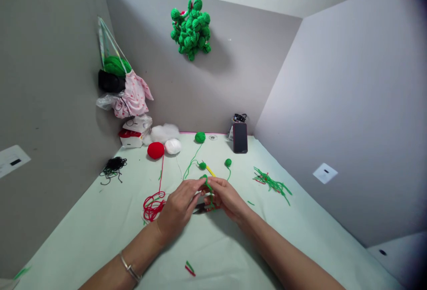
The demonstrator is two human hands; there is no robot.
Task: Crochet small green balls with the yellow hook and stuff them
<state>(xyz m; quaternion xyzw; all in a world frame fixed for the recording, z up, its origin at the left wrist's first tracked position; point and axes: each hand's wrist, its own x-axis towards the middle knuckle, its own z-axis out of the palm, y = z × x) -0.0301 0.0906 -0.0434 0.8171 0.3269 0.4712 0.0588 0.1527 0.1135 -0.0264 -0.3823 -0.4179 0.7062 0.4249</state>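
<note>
Partitions of grey (260, 63) enclose three sides; pale green cloth (160, 263) covers the table between them; pink patterned bag (133, 96) hangs on the left wall, green cluster of knitted balls (191, 30) on the back one; left hand (182, 201) and right hand (228, 196) meet above the middle of the cloth, fingers curled inward, each pinching green yarn piece (207, 182) by its fingertips; that piece sits in the narrow gap between the hands, beyond both palms, its lower strand dropping by the right fingers; green and red clippings (271, 182) lie well apart to the right; white stuffing (164, 133) rests by the back wall, far beyond the left hand; loose red yarn (153, 206) lies just beside the left wrist, its strand running back to red ball (155, 150); phone (240, 138) leans upright at the back right; dark-bladed tool (200, 208) lies below the held piece, partly hidden by the right fingers; small green ball (202, 165) and yellow stick (210, 171) lie just past the fingertips; tiny snippets (190, 268) lie near the front edge.
</note>
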